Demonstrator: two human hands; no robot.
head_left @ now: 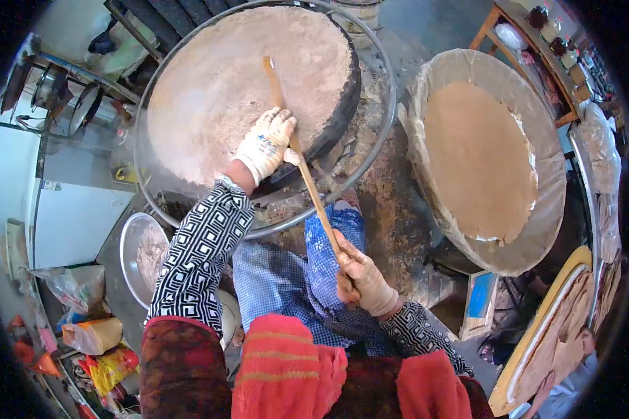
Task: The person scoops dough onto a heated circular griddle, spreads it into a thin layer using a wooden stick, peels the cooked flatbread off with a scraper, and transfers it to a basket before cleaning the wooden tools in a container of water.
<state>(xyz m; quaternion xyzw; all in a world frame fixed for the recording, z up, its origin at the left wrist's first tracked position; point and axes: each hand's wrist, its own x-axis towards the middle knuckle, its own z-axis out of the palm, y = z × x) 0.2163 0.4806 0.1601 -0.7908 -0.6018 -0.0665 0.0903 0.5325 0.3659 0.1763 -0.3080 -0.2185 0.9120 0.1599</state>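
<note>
Left hand [265, 145], right hand [368, 281]: fingers [284, 124] snug round wooden stick [311, 185] (metal ring [393, 98] beneath), lined basin [548, 181] nearby.

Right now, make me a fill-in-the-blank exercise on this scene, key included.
1. Of the left hand and right hand, the ____ one is nearer the upper tip of the stick.
2. In the picture, that tip falls ____ (inside or outside) the edge of the pan.
3. The basin is to the ____ of the pan in view.
4. The main colour of the striped cloth is ____.

Missing words: left; inside; right; red.
</note>
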